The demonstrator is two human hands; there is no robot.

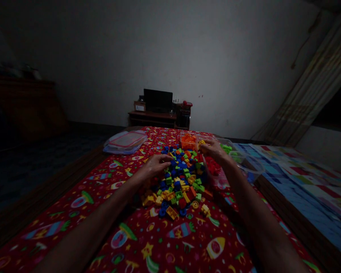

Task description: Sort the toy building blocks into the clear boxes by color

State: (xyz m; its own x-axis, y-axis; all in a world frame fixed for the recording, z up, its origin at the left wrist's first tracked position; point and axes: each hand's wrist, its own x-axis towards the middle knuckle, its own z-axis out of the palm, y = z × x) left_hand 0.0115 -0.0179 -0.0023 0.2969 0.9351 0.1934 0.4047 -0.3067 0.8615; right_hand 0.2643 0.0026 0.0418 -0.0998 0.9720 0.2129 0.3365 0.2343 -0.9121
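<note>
A mixed pile of toy building bricks (184,185) in blue, green, yellow, orange and red lies on the red printed cloth (102,212). My left hand (156,166) is at the pile's left edge, thumb and fingers apart, with nothing visible between them. Beyond the pile's far right side, my right hand (214,149) has its fingers closed at a yellow toy brick (201,143). Just left of it stands a clear container of orange bricks (189,140). Below that hand, red bricks (213,166) lie in another clear container, partly hidden by my arm.
Green bricks (226,148) sit in a clear container behind my right wrist; a round clear tub (257,167) stands right of it. Stacked lids (125,141) lie at the far left. A loose yellow brick (205,210) is near the pile's front. A desk with a monitor (158,99) stands beyond.
</note>
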